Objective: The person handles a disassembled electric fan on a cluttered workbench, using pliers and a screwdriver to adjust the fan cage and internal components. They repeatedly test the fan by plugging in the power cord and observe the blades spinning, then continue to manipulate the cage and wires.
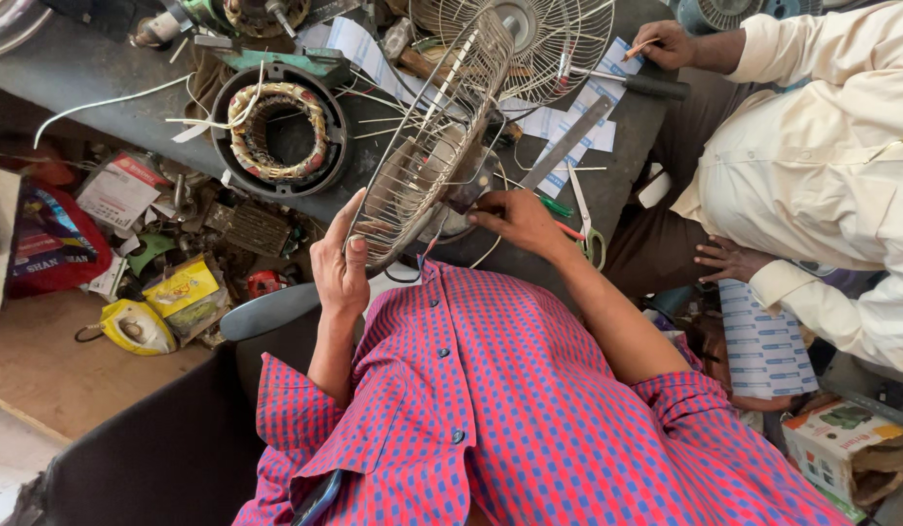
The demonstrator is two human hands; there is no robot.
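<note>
Nearest, the person's left hand (340,265) grips the rim of one wire fan guard (434,146), tilted on edge over the dark table (101,93). The right hand (518,220) pinches at its hub. Just beyond lie one pair of scissors (586,226), one wound stator (278,131), then a second guard (554,44). A co-worker's two hands (666,44) rest rightward.

Bare bench strip (101,88) free left; motor stator (279,131) blocks centre.
</note>
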